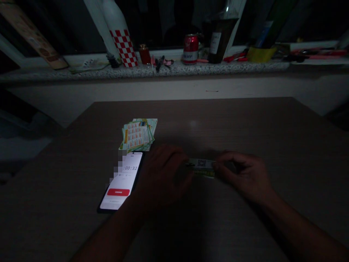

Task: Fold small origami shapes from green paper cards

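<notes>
A small folded card [202,166] with a printed code on it is held between both hands just above the dark wooden table [245,123]. My left hand [160,174] pinches its left end and my right hand [242,174] pinches its right end. Left of my left hand lies a lit phone [121,185] showing a timer at 00:32 and a red button. Beyond the phone sits a fanned stack of green and orange printed cards [138,134].
A granite sill [147,71] runs along the back, carrying a red-and-white checked bottle [121,36], a small red jar [144,54], a red can [190,49], a dark wine bottle [221,36] and assorted clutter at the right. The scene is dim.
</notes>
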The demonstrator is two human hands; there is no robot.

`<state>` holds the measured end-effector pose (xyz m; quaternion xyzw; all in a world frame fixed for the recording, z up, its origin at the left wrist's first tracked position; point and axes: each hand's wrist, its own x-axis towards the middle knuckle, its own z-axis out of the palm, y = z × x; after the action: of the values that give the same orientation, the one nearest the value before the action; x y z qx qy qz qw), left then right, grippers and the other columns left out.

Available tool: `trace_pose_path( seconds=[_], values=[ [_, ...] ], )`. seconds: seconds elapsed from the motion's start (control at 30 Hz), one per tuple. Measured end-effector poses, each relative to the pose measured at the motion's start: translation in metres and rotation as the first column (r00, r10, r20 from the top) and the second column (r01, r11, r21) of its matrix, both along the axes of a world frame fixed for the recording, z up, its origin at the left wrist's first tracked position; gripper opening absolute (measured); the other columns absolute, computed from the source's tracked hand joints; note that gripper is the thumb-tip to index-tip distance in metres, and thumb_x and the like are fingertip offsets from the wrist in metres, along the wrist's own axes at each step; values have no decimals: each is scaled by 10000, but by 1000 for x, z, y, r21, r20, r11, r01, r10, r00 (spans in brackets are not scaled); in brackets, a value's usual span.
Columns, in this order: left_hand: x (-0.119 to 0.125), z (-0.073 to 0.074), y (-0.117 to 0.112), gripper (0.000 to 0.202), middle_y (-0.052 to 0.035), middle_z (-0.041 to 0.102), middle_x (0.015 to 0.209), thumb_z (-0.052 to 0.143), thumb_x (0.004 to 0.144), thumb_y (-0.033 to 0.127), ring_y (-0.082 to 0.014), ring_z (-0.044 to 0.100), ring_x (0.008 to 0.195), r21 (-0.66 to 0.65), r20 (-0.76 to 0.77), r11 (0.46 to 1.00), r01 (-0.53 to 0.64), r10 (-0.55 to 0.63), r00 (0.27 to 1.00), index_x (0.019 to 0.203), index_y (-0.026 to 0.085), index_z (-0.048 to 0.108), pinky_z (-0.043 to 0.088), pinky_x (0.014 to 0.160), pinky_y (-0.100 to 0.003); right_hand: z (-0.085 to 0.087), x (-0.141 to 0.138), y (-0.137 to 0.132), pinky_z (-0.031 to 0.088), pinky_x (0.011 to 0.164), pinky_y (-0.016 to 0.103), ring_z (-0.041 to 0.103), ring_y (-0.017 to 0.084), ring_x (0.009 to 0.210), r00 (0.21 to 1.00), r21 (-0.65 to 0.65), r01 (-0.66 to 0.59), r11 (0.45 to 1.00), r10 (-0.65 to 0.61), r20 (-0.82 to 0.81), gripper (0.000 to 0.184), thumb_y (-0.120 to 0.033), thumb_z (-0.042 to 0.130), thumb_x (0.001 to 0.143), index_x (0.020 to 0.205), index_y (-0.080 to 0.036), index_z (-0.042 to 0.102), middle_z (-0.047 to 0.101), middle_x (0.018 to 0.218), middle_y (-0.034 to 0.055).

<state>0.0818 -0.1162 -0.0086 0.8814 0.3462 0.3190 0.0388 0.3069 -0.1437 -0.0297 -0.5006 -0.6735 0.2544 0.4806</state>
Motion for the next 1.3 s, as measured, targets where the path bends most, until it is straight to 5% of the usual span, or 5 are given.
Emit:
trace_pose_path(
  seconds=[0.3, 0.53, 0.8, 1.07, 1.3],
  values=[
    [5, -12, -3, 542, -119, 600, 1176, 674, 782, 377, -274, 537, 1084, -128, -121, 990, 67, -82, 989, 1244, 171, 478, 435, 925, -455, -13, -6, 6, 477, 500, 196, 591, 95, 536, 881, -367, -269, 891, 73, -468, 130, -283, 714, 765, 752, -155, 689, 660, 633, 2],
    [4, -19, -9, 615, -85, 631, 1171, 721, 727, 449, -258, 585, 1066, -377, -42, 925, 36, -56, 998, 1253, 222, 496, 491, 881, -440, -29, -5, 11, 502, 612, 197, 626, 87, 648, 644, -298, -561, 772, 181, -744, 197, -288, 759, 743, 909, -191, 718, 701, 777, 9],
    [9, -22, -12, 506, -72, 679, 1079, 727, 736, 397, -229, 653, 924, -609, 175, 778, 155, -59, 983, 1184, 226, 568, 540, 749, -352, -25, -5, 10, 522, 624, 186, 661, 96, 678, 578, -280, -606, 745, 170, -798, 291, -274, 816, 671, 929, -191, 710, 717, 791, 12],
    [8, -20, -8, 319, -43, 687, 1074, 608, 850, 346, -203, 657, 919, -701, 279, 661, 268, -92, 956, 1150, 240, 591, 532, 732, -321, -18, 4, 7, 530, 606, 241, 651, 130, 702, 875, -236, -414, 879, 312, -371, 171, -213, 706, 775, 941, -199, 671, 691, 824, 26],
    [11, -29, -6, 328, -93, 626, 1142, 518, 899, 358, -224, 596, 1046, -511, 173, 856, 82, 9, 985, 1179, 192, 551, 501, 865, -386, -18, -2, 6, 488, 639, 279, 601, 149, 721, 940, 34, -303, 952, 293, 174, 51, -148, 612, 819, 836, -167, 656, 630, 793, 44]
  ],
)
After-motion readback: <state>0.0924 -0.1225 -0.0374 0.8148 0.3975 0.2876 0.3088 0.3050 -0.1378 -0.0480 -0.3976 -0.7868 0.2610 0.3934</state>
